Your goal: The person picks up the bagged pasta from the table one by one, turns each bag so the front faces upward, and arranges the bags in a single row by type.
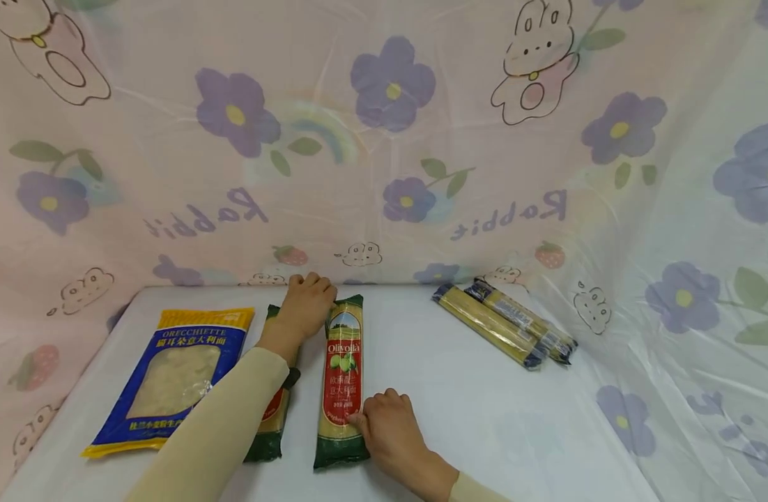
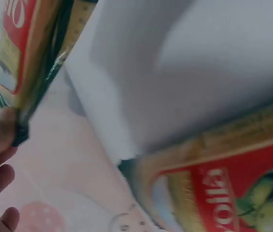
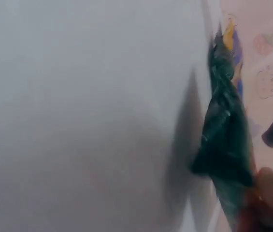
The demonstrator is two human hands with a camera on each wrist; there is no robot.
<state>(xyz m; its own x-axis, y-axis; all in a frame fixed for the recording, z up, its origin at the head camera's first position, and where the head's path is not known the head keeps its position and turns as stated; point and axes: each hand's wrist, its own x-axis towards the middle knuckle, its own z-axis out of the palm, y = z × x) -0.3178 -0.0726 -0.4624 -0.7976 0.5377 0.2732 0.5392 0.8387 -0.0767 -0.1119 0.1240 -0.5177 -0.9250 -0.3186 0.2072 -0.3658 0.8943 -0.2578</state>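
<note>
A red-and-green Olivoilà spaghetti pack (image 1: 341, 366) stands lengthwise on the white table in the head view. My left hand (image 1: 305, 307) pinches its far end; the left wrist view shows the thumb and a finger on the dark green tip of the pack (image 2: 35, 63). At the near right side, my right hand (image 1: 393, 429) holds the pack's edge. In the right wrist view, the green end of the pack (image 3: 225, 130) tilts up above the table. A second, matching spaghetti pack (image 1: 271, 439) lies just to the left, partly hidden under my left forearm.
On the left lies a blue-and-yellow orecchiette bag (image 1: 177, 369), overlapped by my left sleeve. Two clear packs of long pasta, a plain one (image 1: 487, 324) and a labelled one (image 1: 522, 314), lie side by side at the back right. A patterned curtain (image 1: 390, 160) hangs behind the white table (image 1: 484, 418).
</note>
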